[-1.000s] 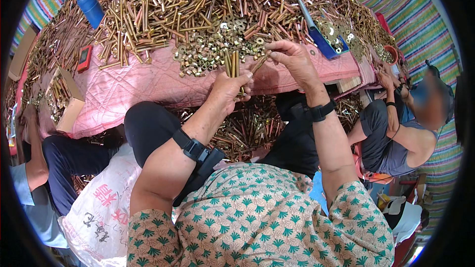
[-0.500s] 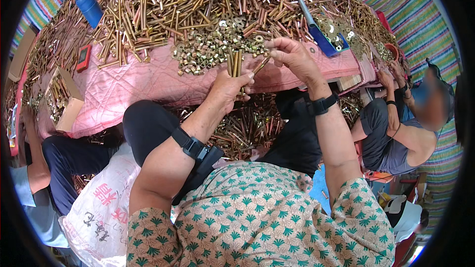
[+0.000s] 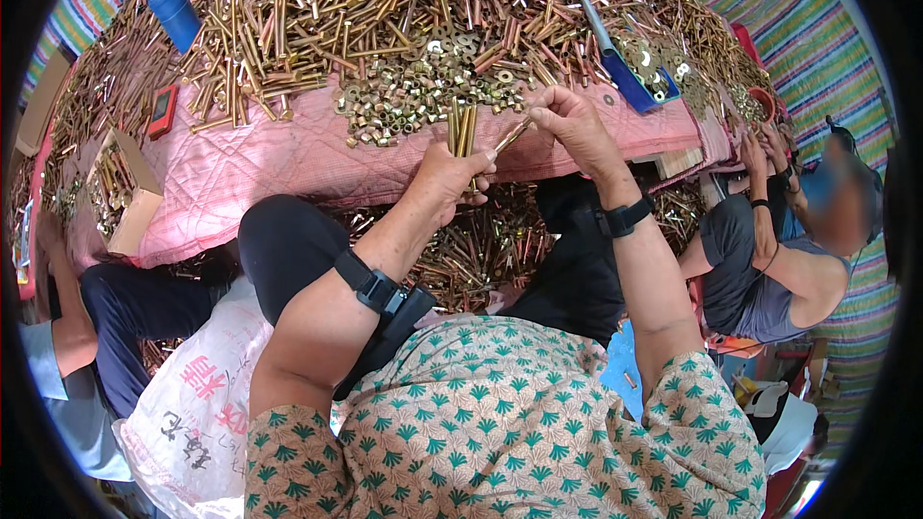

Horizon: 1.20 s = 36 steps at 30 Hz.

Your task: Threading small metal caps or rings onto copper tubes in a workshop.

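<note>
Striped sheeting (image 3: 808, 67) hangs around the work place, and pink cloth covers the desk (image 3: 221, 163), its far part heaped with a pile of bolts (image 3: 288, 19). The left hand (image 3: 452, 178) is curled around a bunch (image 3: 462, 125) of brassy bolts, which stand roughly upright above the fist. A single bolt (image 3: 512, 136) slants up from the left thumb to the right hand (image 3: 577, 130), whose thumb and forefinger are pinched at its far end; whether they also grip a small part there is too small to tell. Loose nuts (image 3: 385, 106) lie just beyond the left hand, and a blue tray (image 3: 646, 108) sits beyond and right of the right hand.

The step in hand looks like fingertip work on the single bolt's end. The next move probably calls for a steady left grip and a light, well-aligned right pinch.
</note>
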Motion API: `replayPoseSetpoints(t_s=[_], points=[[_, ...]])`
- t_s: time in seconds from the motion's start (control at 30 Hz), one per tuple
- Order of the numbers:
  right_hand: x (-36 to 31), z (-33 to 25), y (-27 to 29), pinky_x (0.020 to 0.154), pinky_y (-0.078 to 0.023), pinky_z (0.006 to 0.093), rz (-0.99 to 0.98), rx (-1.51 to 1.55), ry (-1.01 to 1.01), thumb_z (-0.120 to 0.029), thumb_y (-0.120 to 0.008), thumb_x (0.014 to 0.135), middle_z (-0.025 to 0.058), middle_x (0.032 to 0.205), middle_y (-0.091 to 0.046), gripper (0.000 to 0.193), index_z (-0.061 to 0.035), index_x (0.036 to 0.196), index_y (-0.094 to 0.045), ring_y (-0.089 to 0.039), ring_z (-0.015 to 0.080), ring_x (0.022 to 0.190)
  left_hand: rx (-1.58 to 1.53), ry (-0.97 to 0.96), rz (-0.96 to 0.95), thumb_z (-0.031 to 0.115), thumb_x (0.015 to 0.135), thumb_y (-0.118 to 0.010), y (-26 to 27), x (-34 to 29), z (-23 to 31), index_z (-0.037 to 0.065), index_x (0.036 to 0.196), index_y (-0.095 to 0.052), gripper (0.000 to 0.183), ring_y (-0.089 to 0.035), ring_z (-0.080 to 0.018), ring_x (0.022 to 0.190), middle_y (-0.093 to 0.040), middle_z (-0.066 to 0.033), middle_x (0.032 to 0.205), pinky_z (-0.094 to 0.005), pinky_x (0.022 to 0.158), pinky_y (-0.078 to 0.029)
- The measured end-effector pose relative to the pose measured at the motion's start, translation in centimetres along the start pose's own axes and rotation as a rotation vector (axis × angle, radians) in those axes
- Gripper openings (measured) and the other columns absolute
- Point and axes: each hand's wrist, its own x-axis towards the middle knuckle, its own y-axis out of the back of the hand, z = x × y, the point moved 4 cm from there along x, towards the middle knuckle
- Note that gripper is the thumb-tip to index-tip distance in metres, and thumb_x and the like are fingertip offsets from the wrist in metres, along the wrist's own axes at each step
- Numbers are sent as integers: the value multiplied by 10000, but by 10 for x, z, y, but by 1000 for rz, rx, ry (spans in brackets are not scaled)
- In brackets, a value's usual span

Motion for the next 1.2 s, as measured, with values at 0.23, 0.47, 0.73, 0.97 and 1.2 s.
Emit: replayPoseSetpoints(t_s=[0.23,0.47,0.73,0.97,1.2], points=[[-5,1,3,535,-374,164,32,-113,7,-130,-658,859,-64,724,-538,82,-63,846,-613,-462,18,619,24,17,-10,184,841,-672,-3,-1,-3,82,934,-585,163,-560,-91,578,-622,-14,756,-277,497,-495],[-20,1,9,512,-359,196,-45,-150,-107,-195,-664,864,-70,674,-497,144,-65,815,-626,-420,27,579,129,43,-55,162,829,-673,-4,-2,-6,50,939,-592,177,-553,-90,543,-625,-30,753,-247,444,-471],[21,-3,25,551,-443,248,183,-568,78,-211,-664,848,6,665,-585,209,-2,844,-647,-529,71,617,315,-146,-20,159,856,-639,1,-3,24,8,987,-586,207,-549,-85,528,-603,-31,693,-227,412,-445],[89,-1,-16,811,-446,405,165,-1046,620,26,-609,713,113,931,-553,256,-60,953,-585,-538,333,948,96,-79,-39,217,913,-576,3,-4,28,57,1011,-505,200,-559,-88,605,-612,-40,779,-225,455,-461],[110,-7,-29,742,-454,423,100,-1395,737,-21,-624,727,120,860,-542,196,-45,895,-525,-545,351,841,114,-169,38,173,912,-564,2,-6,37,42,994,-476,178,-546,-104,623,-526,-28,752,-240,447,-462]])
